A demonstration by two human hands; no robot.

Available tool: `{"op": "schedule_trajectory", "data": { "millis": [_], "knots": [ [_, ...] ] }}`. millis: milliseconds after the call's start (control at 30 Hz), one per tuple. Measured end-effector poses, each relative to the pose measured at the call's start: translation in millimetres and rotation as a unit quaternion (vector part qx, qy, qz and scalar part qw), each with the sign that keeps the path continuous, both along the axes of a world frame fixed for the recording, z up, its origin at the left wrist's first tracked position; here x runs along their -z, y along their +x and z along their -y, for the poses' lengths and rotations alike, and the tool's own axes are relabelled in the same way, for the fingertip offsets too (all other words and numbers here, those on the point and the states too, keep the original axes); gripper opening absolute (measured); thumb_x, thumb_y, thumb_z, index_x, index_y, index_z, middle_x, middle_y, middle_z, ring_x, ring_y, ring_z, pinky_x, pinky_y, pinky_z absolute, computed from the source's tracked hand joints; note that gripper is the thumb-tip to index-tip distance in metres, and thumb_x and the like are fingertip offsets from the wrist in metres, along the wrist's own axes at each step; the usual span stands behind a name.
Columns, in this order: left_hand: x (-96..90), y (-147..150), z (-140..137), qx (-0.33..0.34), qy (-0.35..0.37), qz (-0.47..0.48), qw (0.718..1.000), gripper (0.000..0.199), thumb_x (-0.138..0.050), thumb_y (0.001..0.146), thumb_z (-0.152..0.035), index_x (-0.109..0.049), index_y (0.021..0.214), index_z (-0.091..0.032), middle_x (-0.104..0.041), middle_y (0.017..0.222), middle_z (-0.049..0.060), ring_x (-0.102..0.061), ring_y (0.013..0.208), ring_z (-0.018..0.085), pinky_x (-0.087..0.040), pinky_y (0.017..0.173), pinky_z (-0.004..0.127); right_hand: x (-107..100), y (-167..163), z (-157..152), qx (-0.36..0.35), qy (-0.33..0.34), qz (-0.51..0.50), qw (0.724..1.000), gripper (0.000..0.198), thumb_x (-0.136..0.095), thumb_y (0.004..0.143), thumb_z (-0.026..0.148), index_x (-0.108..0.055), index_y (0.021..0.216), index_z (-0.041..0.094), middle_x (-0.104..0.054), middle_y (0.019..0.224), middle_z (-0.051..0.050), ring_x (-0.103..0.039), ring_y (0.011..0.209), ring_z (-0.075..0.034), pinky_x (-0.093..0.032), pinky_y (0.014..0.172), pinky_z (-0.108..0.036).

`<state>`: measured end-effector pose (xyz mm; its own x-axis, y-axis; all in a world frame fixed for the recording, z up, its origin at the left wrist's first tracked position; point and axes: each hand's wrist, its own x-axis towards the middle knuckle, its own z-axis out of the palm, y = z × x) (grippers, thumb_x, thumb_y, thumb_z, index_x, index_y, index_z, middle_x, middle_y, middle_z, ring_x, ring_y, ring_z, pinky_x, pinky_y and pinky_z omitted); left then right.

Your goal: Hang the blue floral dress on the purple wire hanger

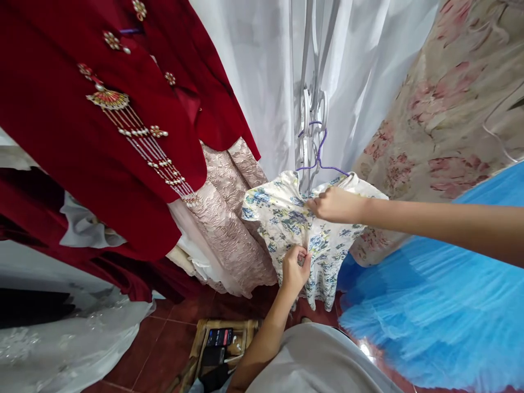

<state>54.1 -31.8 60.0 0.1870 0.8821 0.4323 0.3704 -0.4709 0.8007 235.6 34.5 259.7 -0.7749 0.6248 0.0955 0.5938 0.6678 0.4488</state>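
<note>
A small cream dress [286, 218] with blue and yellow flowers hangs upright on a purple wire hanger [318, 153]. My right hand [336, 205] is closed on its cloth just under the neckline, knuckles toward me. Lower on the same middle line, my left hand [295, 267] pinches the dress between thumb and fingers. A vertical crease or opening runs down the cloth between both hands; I cannot tell whether it has buttons or a zip. The hanger's hook rests among white hooks [307, 109] above.
Red velvet garments [135, 153] with a beaded ornament and a pink brocade skirt [237, 229] hang at left. White curtains [257, 71] are behind. At right are a floral fabric [442, 109] and a blue tulle skirt [442, 305]. A wooden stool [200, 333] holding a phone [220, 337] stands below.
</note>
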Motion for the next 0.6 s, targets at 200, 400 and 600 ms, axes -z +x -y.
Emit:
{"op": "schedule_trajectory", "data": {
  "millis": [200,400,600],
  "knots": [
    [-14.2,-10.8,-8.6,0.065,-0.015,-0.025,0.997,0.017,-0.058,0.090,-0.028,-0.052,0.076,-0.021,-0.058,0.072,0.001,-0.056,0.067,0.015,-0.045,0.063,0.026,-39.9,12.5,-24.4,0.034,0.024,-0.087,0.995,0.025,-0.050,0.095,0.015,-0.056,0.071,0.021,-0.048,0.045,0.003,-0.043,0.043,-0.011,-0.029,0.052,-0.031],
    [-7.8,-16.3,-9.9,0.117,-0.049,-0.031,0.991,0.014,-0.063,0.088,-0.026,-0.055,0.078,-0.020,-0.064,0.075,0.002,-0.060,0.070,0.016,-0.046,0.066,0.027,-78.4,29.0,-22.4,0.052,0.063,-0.146,0.986,0.053,-0.034,0.104,0.046,-0.051,0.062,0.021,-0.038,0.040,0.006,-0.032,0.041,-0.006,-0.025,0.052,-0.031],
    [-13.9,-25.3,-24.1,0.182,-0.021,-0.015,0.983,0.008,-0.058,0.093,-0.024,-0.062,0.088,-0.021,-0.069,0.084,0.003,-0.065,0.076,0.016,-0.054,0.073,0.029,-64.7,24.8,0.6,0.141,0.092,-0.235,0.957,0.048,-0.037,0.103,0.046,-0.057,0.068,0.019,-0.054,0.045,0.000,-0.052,0.048,-0.009,-0.034,0.056,-0.030]
  ]
}}
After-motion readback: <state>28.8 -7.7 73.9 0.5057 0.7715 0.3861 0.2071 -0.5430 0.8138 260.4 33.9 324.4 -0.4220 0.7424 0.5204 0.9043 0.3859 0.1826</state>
